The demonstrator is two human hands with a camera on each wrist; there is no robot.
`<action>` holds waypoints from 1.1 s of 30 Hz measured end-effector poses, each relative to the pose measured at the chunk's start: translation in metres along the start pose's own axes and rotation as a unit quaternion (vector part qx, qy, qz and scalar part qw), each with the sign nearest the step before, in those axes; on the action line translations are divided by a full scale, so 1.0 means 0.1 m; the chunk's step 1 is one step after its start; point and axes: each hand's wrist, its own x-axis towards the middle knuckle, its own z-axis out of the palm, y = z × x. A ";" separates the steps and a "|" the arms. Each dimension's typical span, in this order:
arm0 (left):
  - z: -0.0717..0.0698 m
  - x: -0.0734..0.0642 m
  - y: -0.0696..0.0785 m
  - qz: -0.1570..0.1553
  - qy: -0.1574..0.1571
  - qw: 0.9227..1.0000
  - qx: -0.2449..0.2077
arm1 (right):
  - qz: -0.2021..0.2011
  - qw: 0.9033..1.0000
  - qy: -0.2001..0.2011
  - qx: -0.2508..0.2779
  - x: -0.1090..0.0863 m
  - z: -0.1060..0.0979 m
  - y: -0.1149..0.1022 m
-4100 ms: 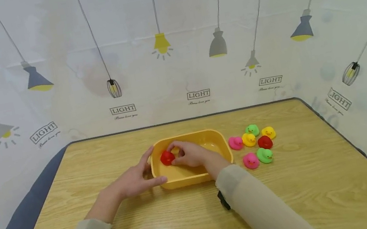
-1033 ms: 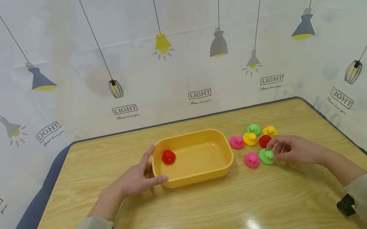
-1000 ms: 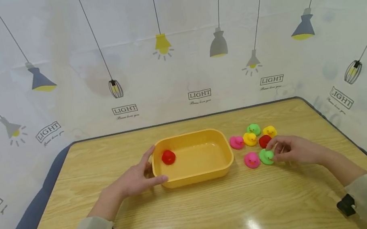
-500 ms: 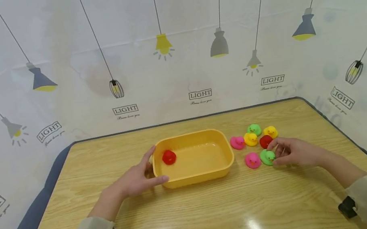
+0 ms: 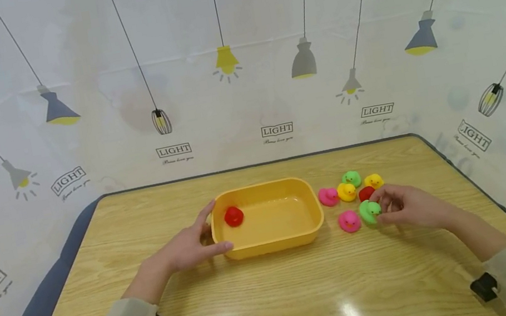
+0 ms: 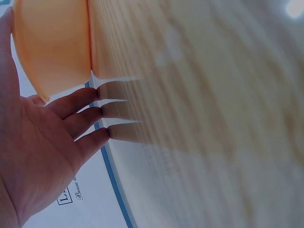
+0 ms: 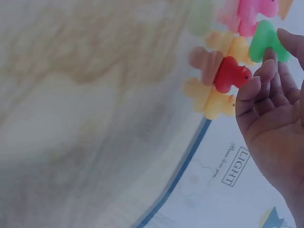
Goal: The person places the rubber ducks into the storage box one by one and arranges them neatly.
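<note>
In the head view my right hand [image 5: 406,205] pinches a green rubber duck [image 5: 369,212] between thumb and fingertips. The right wrist view shows that green duck [image 7: 262,42] raised a little, with a red rubber duck [image 7: 228,75] on the table beside it. At the left end of a yellow plastic basin [image 5: 273,246], my left hand [image 5: 192,246] is spread, its thumb along the near rim and a finger at the far rim. Its other fingers [image 6: 78,121] extend straight down to the table outside the basin wall. One red rubber duck [image 5: 234,216] sits inside the basin, at its left.
Around my right hand stand two pink ducks, the nearer pink duck [image 5: 349,221] closest to the table's front, plus yellow ducks [image 5: 346,192] and another green duck [image 5: 351,179]. Behind the wooden table [image 5: 267,296] hangs a lamp-printed cloth [image 5: 206,121].
My right hand was at the red duck inside the basin, then moved right to the duck group. It now grips the green duck, which has risen and tilted slightly. The left hand stays put.
</note>
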 end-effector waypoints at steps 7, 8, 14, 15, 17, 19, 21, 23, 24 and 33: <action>0.00 0.00 -0.01 0.002 0.000 1.000 -0.002 | -0.034 0.999 0.018 -0.006 0.06 0.04 -0.24; 0.00 0.00 -0.01 0.001 0.000 1.000 -0.002 | -0.037 0.999 0.022 -0.010 0.07 0.05 -0.28; 0.00 0.00 -0.01 -0.003 0.000 1.000 -0.006 | -0.053 0.997 0.045 -0.037 0.24 0.16 -0.48; 0.00 0.00 -0.01 -0.003 0.001 1.000 -0.008 | -0.056 0.997 0.046 -0.037 0.28 0.18 -0.51; 0.00 0.00 -0.01 -0.004 0.000 1.000 -0.009 | -0.063 0.997 0.042 -0.027 0.36 0.23 -0.58; 0.00 0.00 -0.01 -0.005 0.001 1.000 -0.009 | -0.070 0.997 0.036 -0.017 0.45 0.28 -0.64; 0.00 0.00 -0.01 -0.008 0.000 1.000 -0.011 | -0.075 0.997 0.030 -0.013 0.53 0.33 -0.69; 0.00 0.00 -0.01 -0.010 -0.001 1.000 -0.013 | -0.078 0.997 0.026 -0.008 0.62 0.39 -0.75; 0.00 0.00 -0.01 -0.009 -0.001 1.000 -0.013 | -0.082 0.996 0.025 -0.008 0.65 0.41 -0.77; 0.00 0.01 -0.02 0.002 -0.002 1.000 -0.008 | -0.093 0.996 0.011 -0.006 0.94 0.59 -1.03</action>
